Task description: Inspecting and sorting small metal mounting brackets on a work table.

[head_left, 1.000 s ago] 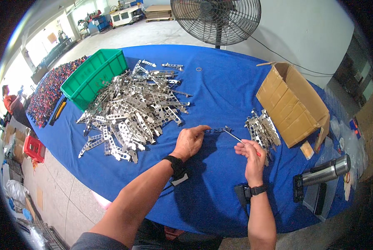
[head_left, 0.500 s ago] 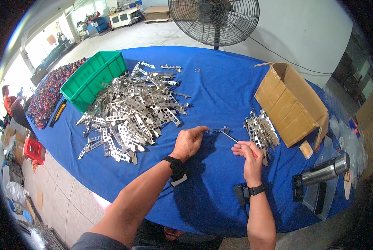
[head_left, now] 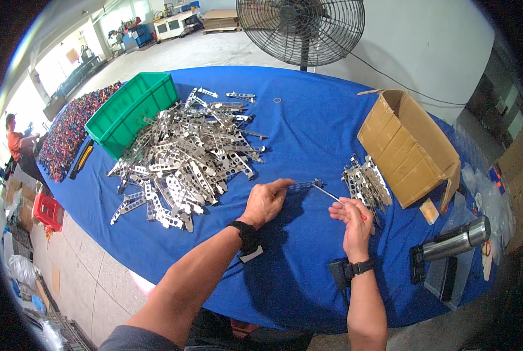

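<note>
Fingers [head_left: 280,185] of the left hand [head_left: 265,202] pressed flat and narrow on one end of a perforated metal strip [head_left: 304,184], pinning it to the blue-covered table [head_left: 308,128]. Right hand [head_left: 351,215]: fingers closed around the red handle of a thin screwdriver [head_left: 331,195], shaft angled up and left, tip meeting the strip's far end.

Strip: lay flat on the cloth between both hands, near the table's middle front.

Handling note, as judgement: the strip looked light and liable to pivot, so the left fingertips needed firm downward pressure close to the worked end; the driver would serve best held in line with the fastener, turned with little side force, lest the tip skid onto the cloth.

Adjacent: small stack of like metal strips [head_left: 366,186] just right of the screwdriver; open cardboard box [head_left: 410,146] on its side beyond it. Large loose heap of metal strips [head_left: 185,155] to the left, touching a green plastic bin [head_left: 131,108]. Steel flask [head_left: 457,240] at right edge. Pedestal fan [head_left: 301,26] behind the table.
</note>
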Action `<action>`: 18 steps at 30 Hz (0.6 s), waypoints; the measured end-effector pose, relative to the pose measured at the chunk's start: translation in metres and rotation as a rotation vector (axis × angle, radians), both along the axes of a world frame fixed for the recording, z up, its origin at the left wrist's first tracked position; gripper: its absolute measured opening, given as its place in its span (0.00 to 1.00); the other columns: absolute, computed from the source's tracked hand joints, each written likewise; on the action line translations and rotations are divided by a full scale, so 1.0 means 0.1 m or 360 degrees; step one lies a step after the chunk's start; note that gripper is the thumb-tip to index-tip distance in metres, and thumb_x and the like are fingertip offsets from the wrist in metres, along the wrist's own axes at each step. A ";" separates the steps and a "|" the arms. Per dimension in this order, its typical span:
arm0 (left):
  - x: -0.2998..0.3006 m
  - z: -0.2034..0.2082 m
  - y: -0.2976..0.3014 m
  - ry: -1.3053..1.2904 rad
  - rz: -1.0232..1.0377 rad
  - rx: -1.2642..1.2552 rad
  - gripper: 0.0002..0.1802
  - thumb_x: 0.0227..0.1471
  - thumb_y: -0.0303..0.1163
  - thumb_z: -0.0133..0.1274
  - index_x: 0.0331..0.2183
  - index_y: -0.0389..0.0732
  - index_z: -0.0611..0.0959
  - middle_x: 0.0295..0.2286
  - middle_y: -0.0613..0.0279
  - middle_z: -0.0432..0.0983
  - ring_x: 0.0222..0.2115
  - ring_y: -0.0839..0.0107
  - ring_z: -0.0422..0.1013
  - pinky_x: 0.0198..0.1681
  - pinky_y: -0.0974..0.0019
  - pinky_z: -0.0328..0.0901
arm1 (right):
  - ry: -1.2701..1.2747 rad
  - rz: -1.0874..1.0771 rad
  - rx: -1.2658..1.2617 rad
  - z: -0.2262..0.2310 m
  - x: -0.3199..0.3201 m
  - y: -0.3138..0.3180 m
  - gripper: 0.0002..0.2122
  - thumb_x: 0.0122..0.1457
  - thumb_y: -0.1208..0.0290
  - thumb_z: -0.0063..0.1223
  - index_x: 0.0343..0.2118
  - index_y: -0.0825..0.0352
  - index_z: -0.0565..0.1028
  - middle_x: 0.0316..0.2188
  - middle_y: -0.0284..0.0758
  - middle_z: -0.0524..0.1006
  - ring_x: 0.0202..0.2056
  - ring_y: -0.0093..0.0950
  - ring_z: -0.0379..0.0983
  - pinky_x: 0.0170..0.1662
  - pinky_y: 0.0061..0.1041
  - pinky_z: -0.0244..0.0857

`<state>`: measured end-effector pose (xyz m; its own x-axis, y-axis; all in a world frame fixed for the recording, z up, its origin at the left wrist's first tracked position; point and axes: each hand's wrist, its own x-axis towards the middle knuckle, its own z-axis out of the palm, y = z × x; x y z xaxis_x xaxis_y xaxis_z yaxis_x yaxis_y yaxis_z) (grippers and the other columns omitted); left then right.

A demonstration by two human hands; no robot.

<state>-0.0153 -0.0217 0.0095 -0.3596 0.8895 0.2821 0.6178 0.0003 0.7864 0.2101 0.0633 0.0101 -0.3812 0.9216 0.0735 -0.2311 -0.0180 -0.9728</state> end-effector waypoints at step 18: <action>0.00 -0.04 0.01 0.0082 0.0001 0.0083 0.14 0.54 0.29 0.49 0.42 0.44 0.83 0.19 0.47 0.73 0.22 0.51 0.74 0.28 0.55 0.66 | -0.0087 0.0008 0.0121 0.07 -0.04 -0.05 0.11 0.63 0.73 0.44 0.38 0.76 0.76 0.32 0.43 0.79 0.33 0.31 0.79 0.38 0.28 0.74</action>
<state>-0.0151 -0.0203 0.0059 -0.3438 0.8729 0.3462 0.6574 -0.0395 0.7525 0.2060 0.0587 0.0173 -0.3913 0.9121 0.1223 -0.1778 0.0554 -0.9825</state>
